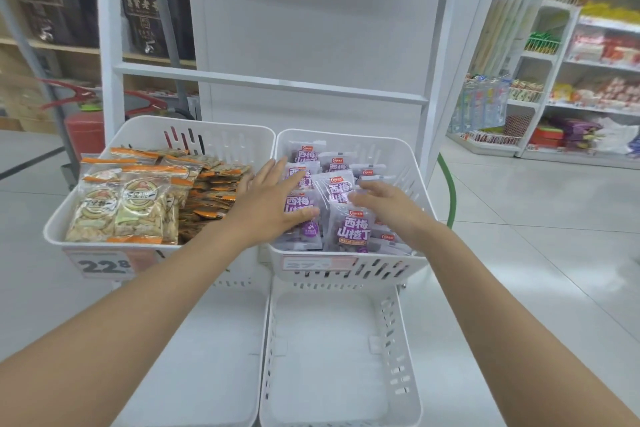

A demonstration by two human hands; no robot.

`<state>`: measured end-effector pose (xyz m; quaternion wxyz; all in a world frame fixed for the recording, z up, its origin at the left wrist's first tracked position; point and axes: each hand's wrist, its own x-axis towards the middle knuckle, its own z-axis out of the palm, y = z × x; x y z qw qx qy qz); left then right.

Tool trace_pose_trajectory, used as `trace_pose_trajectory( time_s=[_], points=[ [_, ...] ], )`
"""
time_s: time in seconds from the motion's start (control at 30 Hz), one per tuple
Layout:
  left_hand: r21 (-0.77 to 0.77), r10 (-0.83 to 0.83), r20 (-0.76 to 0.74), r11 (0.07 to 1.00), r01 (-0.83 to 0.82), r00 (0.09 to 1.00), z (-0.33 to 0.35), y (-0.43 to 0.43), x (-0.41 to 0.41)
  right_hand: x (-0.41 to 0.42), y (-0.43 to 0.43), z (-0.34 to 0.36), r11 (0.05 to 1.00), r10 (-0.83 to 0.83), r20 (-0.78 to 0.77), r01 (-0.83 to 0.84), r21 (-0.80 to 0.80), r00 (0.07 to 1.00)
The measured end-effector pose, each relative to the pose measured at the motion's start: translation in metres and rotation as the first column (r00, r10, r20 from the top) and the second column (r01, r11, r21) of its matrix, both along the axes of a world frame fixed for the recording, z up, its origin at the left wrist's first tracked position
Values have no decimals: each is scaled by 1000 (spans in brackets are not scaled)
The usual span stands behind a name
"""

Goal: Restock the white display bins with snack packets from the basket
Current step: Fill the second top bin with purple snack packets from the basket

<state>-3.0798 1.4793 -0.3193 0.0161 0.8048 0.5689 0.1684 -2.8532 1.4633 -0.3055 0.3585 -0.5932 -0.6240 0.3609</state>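
Two white display bins sit side by side on a white rack. The right bin [412,163] holds several purple-and-white snack packets [349,229]. My left hand [268,204] lies flat on the packets at the bin's left side, fingers straight. My right hand [388,208] reaches in from the right, its fingers loosely bent against the packets; whether they grip one is hard to tell. The left bin [138,132] is filled with orange-trimmed clear snack packets [138,204]. No basket is in view.
Below are two more white bins, the right one [398,340] with nothing in it. Price tags hang on the upper bins' fronts. A red fire extinguisher [85,135] stands behind at left. Store shelves [588,87] line the right across a tiled floor aisle.
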Motion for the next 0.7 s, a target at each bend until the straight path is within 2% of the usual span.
trace_pose_trajectory(
  time_s=[0.1,0.2,0.37,0.43,0.53,0.6,0.7],
  points=[
    [-28,16,63,999,-14,998,1,-3,1,-3,-11,-8,994,44,-11,-42,99,999],
    [-51,-22,16,998,23,1000,0,-9,8,-7,-19,-10,988,97,61,-103,111,993],
    [-85,-25,104,996,34,994,3,-10,20,-12,-25,-6,986,-26,73,14,167,997],
    [-33,-23,129,999,28,991,3,-5,23,-13,-25,-4,986,-26,164,-1,164,986],
    [18,-2,72,1000,1,997,11,13,18,-12,-18,-5,994,-37,170,20,103,985],
    [-26,12,62,1000,-10,998,17,30,13,-10,-12,-10,997,-23,146,13,72,989],
    [-76,29,26,997,-27,999,17,51,11,-6,-9,-19,993,-58,207,34,115,977]
  ],
)
